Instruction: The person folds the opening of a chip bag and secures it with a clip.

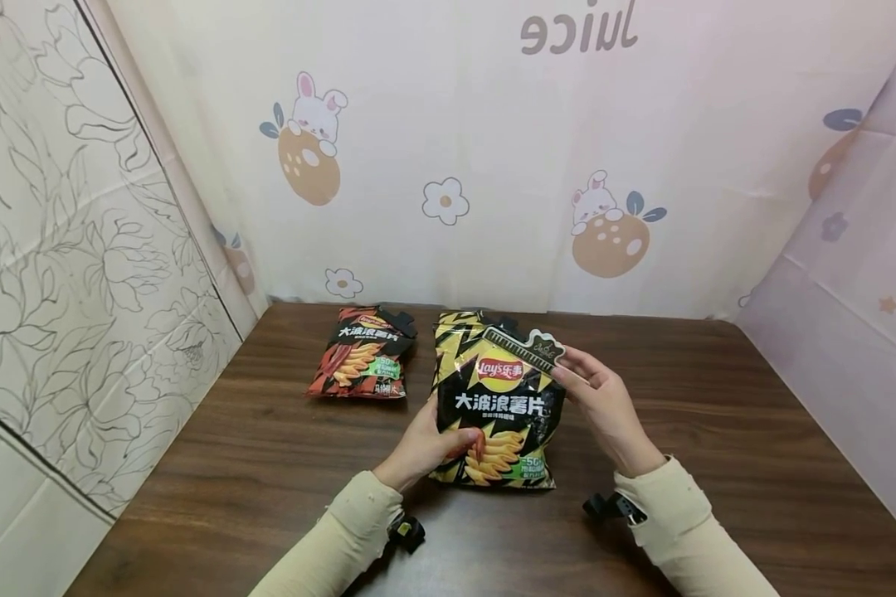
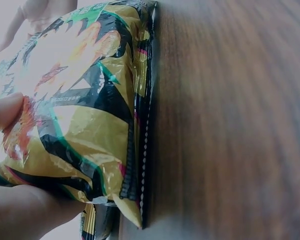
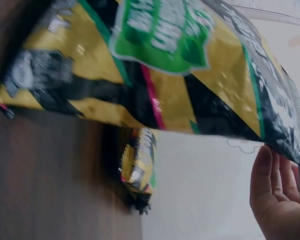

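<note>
In the head view a yellow-and-black Lay's chip bag is held up over the table, tilted back. My left hand grips its lower left side, thumb on the front; the left wrist view shows the thumb on the bag. Along the bag's top edge runs a dark, pale-rimmed bag clip with a wavy decorated end. The fingers of my right hand pinch that clip at the bag's upper right corner. In the right wrist view, the right hand is beside the bag, some fingers hidden behind it.
A red-and-black chip bag lies to the left with a dark piece at its top corner. Behind the held bag, a second yellow-and-black bag shows partly. Curtains border the brown wooden table.
</note>
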### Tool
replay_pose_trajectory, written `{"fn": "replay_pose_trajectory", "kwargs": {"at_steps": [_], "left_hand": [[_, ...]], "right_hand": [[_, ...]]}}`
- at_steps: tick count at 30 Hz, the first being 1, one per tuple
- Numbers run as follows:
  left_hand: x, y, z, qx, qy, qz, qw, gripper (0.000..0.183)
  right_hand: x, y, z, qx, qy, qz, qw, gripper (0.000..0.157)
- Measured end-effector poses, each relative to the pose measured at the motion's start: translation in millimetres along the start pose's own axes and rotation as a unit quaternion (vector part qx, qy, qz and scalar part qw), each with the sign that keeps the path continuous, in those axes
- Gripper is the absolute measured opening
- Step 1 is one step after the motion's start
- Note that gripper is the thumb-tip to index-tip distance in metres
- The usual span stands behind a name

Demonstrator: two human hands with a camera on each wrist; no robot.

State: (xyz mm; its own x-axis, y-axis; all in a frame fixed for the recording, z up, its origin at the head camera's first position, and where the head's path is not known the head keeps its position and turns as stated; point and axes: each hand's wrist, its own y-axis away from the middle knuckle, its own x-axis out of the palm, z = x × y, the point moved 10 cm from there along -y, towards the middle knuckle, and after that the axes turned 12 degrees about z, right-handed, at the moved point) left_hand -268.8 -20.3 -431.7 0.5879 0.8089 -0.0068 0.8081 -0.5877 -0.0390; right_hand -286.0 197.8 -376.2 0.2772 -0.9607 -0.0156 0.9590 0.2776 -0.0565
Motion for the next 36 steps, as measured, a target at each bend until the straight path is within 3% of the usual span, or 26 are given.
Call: {"fn": "replay_pose_trajectory", "kwargs": {"at_steps": [6, 15, 23, 29, 36], "left_hand": [[-1.3, 0.8, 2.3, -0.015, -0.006, -0.007, 0.9998, 0.068], [-1.7, 1.4, 1.1, -0.006, -0.006, -0.004, 1.0000, 0.069], [-1.0, 2.1, 1.2, -0.007, -0.006, -0.004, 0.9999, 0.068], [-2.8, 1.8, 1.9, -0.014, -0.007, -0.013, 0.9998, 0.069], [-3.7, 1.1, 4.6, -0.020, 0.000, -0.014, 0.9997, 0.068]], "right_hand": [[4.9, 5.9, -14.3, 0.023, -0.036, 0.001, 0.999, 0.064], [9.7, 10.2, -35.8, 0.066, -0.091, 0.010, 0.994, 0.064], [21.6, 12.1, -50.7, 0.098, -0.069, 0.057, 0.991, 0.063], [28.3, 13.6, -59.4, 0.129, 0.001, 0.087, 0.988, 0.061], [31.3, 12.8, -61.1, 0.122, 0.023, 0.093, 0.988, 0.061]]}}
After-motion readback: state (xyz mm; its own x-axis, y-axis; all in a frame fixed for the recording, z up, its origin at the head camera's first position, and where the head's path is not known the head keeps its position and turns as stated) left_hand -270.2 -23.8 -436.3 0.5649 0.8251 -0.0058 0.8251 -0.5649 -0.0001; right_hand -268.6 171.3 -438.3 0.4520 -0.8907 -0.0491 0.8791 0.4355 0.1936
